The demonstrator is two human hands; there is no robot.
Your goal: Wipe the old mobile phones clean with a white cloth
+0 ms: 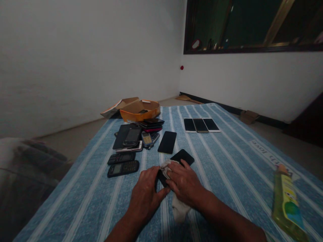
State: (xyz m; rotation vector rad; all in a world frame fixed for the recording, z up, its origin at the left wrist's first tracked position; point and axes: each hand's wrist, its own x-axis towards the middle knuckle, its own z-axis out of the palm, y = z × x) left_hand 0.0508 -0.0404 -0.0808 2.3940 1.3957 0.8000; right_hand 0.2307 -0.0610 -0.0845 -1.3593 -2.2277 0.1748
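Observation:
A black smartphone (pixel 183 156) lies slantwise on the striped bed cover, its middle covered by a cloth and fingers. My left hand (pixel 146 189) grips the phone's near left end, thumb in front and fingers along the far side. Pressed on the phone's face, my right hand (pixel 186 184) is closed on a whitish cloth (pixel 179 209), whose loose end trails down toward me. Just beyond them, another black smartphone (pixel 167 142) lies face up. To the left are two black keypad phones (pixel 123 168), side by side.
Several stacked phones (pixel 132 137) lie at left behind the keypad phones. An open orange box (pixel 140 112) stands at the back. Three smartphones (pixel 201 125) form a row at back right. A bottle of yellow-green liquid (pixel 287 201) lies at the right on the blue striped cover (pixel 227 188).

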